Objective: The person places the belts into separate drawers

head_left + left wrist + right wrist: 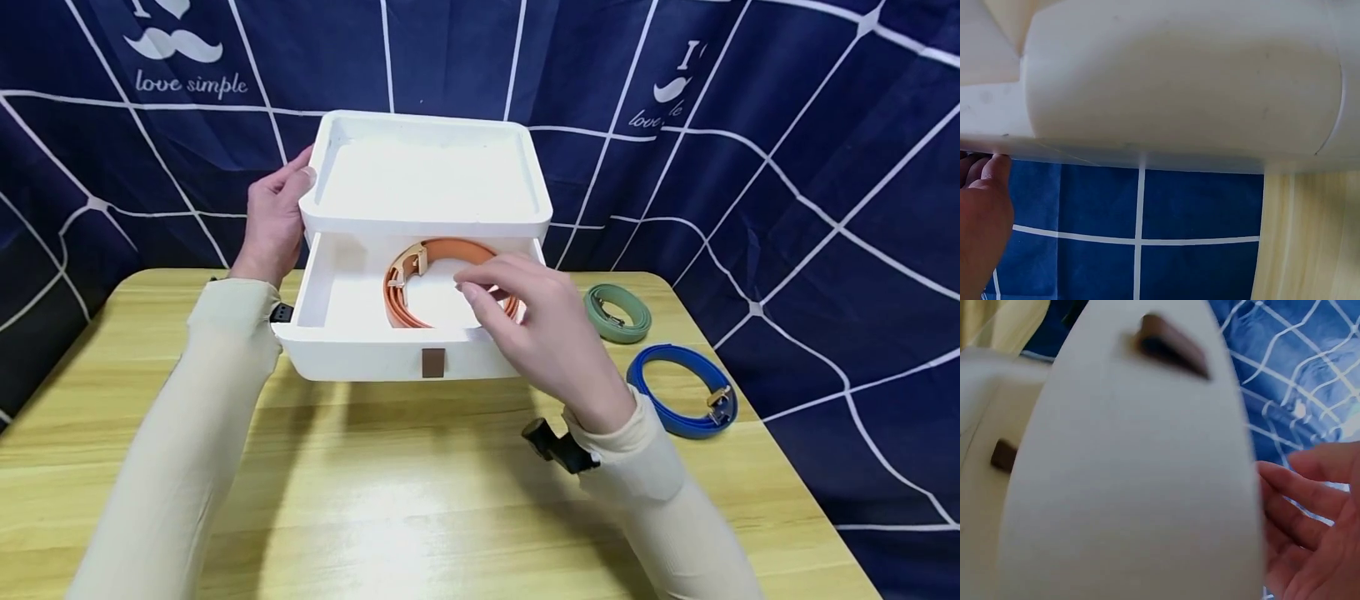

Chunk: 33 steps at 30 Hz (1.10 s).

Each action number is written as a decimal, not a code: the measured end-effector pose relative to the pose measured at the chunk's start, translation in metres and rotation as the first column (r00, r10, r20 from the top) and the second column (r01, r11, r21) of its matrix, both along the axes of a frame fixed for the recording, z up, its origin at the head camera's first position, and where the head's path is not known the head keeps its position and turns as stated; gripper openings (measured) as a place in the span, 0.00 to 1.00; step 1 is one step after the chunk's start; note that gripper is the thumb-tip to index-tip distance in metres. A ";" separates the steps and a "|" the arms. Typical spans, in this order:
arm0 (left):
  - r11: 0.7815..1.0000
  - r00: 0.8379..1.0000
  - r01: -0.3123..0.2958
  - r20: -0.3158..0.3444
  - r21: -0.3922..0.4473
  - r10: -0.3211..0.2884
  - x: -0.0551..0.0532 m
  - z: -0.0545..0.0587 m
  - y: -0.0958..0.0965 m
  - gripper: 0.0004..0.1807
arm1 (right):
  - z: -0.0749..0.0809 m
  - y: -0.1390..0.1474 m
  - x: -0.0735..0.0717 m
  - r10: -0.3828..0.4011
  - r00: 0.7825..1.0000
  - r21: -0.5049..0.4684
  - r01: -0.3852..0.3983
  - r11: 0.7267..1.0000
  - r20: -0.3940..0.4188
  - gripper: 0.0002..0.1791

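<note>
A white storage box [427, 221] with a shallow tray top has its upper drawer [360, 357] pulled out. Inside lies a coiled orange belt [450, 248] with a gold buckle. My left hand [276, 208] grips the box's upper left side, thumb near the rim; its fingers show beside the white wall in the left wrist view. Over the drawer's right part is my right hand [536, 329], fingers bent loosely, thumb tip near the index finger, nothing seen between them. It covers part of the belt. In the right wrist view the fingers [1297, 512] appear beside the drawer front.
On the wooden table [390, 500], right of the box, lie a coiled green belt [632, 332] and a coiled blue belt [693, 429]. A brown pull tab [432, 363] sticks out from the drawer front. Dark blue curtain [450, 58] hangs behind and to the right.
</note>
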<state>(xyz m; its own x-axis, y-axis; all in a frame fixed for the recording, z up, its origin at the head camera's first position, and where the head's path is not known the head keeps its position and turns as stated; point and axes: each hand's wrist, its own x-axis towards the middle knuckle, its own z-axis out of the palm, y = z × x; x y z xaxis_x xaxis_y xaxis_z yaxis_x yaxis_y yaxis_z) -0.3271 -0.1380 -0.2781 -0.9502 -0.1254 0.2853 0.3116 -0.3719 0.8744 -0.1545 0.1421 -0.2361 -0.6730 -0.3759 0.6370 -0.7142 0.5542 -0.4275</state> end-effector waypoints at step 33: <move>1.000 1.000 -0.004 0.021 -0.018 0.005 0.003 0.003 -0.001 0.22 | -0.080 -0.012 0.053 0.419 0.735 -0.559 -0.066 0.827 0.533 0.22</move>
